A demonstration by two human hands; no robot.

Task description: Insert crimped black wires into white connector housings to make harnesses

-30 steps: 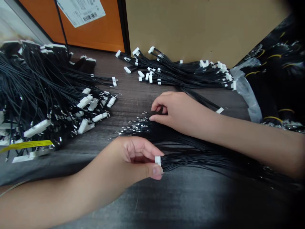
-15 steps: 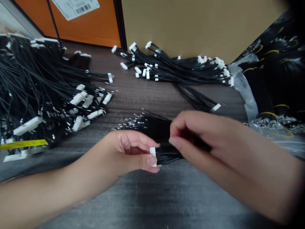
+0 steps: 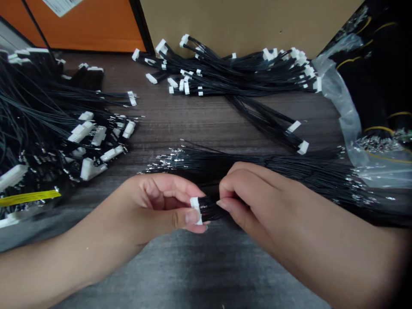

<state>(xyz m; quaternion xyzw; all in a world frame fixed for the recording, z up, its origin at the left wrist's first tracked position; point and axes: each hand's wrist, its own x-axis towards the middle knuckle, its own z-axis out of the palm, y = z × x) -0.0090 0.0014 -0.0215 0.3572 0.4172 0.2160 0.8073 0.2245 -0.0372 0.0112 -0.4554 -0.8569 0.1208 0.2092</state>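
Observation:
A white connector with black wires running out of its right side is pinched between the thumb and fingers of my left hand. Just to the right, my right hand is closed, its thumb and index fingertips pressed together at the black wires near the connector. Whether one wire or more lies in that pinch is too small to tell. Behind both hands, a long bundle of loose black wires with metal tips lies across the table.
Wires with white connectors are heaped at left, beside a yellow strip. Finished-looking cables lie at the back before a tan panel and an orange box. Clear plastic with wire bundles is at right.
My right hand has moved left and down toward the connector, uncovering more of the loose wire bundle. The view has shifted, and a second white connector end now shows beside the one at centre right.

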